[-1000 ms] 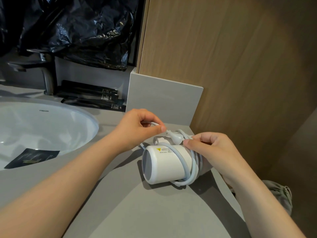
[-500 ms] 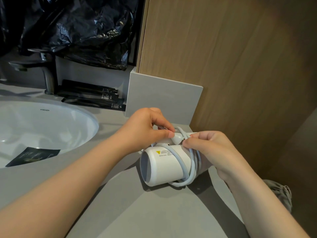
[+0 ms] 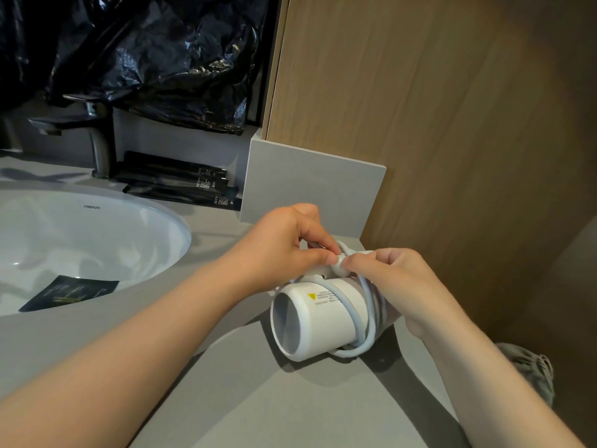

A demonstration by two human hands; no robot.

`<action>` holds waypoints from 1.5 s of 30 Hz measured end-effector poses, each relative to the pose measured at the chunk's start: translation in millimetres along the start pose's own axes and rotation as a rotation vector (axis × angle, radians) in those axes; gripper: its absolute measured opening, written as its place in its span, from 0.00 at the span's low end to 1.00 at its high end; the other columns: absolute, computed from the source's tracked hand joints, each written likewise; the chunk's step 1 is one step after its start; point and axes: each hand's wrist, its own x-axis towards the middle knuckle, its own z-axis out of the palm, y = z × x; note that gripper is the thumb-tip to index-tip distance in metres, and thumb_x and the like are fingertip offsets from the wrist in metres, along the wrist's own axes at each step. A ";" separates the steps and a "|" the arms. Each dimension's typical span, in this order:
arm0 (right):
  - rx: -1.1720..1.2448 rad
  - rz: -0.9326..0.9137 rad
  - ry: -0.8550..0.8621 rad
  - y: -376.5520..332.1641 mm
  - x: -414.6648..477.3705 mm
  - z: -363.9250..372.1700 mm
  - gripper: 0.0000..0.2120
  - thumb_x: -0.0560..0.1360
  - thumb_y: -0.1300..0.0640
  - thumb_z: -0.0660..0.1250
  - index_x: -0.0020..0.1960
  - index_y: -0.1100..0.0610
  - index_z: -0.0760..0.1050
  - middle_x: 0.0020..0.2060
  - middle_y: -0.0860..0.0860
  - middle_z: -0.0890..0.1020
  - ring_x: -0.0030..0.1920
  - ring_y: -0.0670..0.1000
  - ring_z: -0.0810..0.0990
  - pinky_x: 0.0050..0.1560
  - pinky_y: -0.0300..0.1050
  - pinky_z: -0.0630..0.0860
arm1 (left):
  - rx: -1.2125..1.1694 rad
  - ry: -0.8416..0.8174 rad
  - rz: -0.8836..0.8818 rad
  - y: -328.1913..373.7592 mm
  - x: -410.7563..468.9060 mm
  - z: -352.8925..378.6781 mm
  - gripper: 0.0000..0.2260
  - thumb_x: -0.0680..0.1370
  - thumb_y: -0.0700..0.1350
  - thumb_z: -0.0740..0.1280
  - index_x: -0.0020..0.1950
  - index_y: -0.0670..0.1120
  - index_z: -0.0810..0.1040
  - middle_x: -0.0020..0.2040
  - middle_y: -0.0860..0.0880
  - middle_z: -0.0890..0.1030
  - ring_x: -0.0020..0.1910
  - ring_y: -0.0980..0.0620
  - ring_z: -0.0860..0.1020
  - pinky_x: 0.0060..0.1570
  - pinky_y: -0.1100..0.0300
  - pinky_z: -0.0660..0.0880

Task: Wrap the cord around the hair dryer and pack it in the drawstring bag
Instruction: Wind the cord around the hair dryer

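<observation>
The left hand (image 3: 284,244) had thumb and forefinger pinched on the white plug end of the cord (image 3: 361,312), right at the top of the hair dryer (image 3: 319,321). The right hand (image 3: 403,286) met it there, fingertips nipped on the same plug from the other side, while its palm lay over the rear of the dryer and hid that end from me. The cord ran in several loops around the white barrel, one loop sagging loose beneath it. The dryer lay on its side on the grey counter (image 3: 258,399), open nozzle turned towards the person, a small yellow warning label on top.

Close behind the hands stood a low grey upstand (image 3: 310,192), and a tall wooden panel (image 3: 420,108) rose just to its right, boxing in that corner. To the left sat the white sink (image 3: 80,231), with a dark card (image 3: 69,295) lying over its near rim. A dark tap (image 3: 97,137) stood behind the basin, flat black sachets (image 3: 181,182) stacked beside its base. Crumpled black plastic (image 3: 155,53) hung above them. Down past the counter's right edge, a bit of grey-green cloth (image 3: 529,367) showed, half cut off by the right forearm.
</observation>
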 end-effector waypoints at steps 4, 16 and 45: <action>-0.069 0.004 -0.126 -1.7 5.9 -8.0 0.23 0.70 0.47 0.71 0.49 0.69 0.76 0.35 0.56 0.80 0.34 0.51 0.77 0.37 0.43 0.72 | 0.008 0.008 0.001 1.5 -0.8 1.0 0.06 0.71 0.42 0.76 0.43 0.52 0.87 0.34 0.56 0.71 0.35 0.62 0.73 0.36 0.68 0.65; -0.209 -0.390 0.084 11.3 2.7 6.4 0.12 0.75 0.52 0.69 0.41 0.60 0.76 0.44 0.51 0.76 0.44 0.51 0.78 0.42 0.43 0.77 | 0.068 0.028 -0.026 4.3 -1.1 2.0 0.04 0.71 0.43 0.76 0.45 0.49 0.87 0.35 0.56 0.71 0.34 0.67 0.73 0.36 0.69 0.64; 0.051 -0.705 0.448 39.5 -1.4 26.0 0.06 0.69 0.62 0.75 0.39 0.54 0.79 0.41 0.47 0.77 0.44 0.43 0.78 0.40 0.28 0.72 | 0.149 0.234 -0.098 6.1 -7.6 15.3 0.04 0.69 0.48 0.77 0.42 0.51 0.85 0.37 0.56 0.76 0.34 0.60 0.72 0.40 0.60 0.72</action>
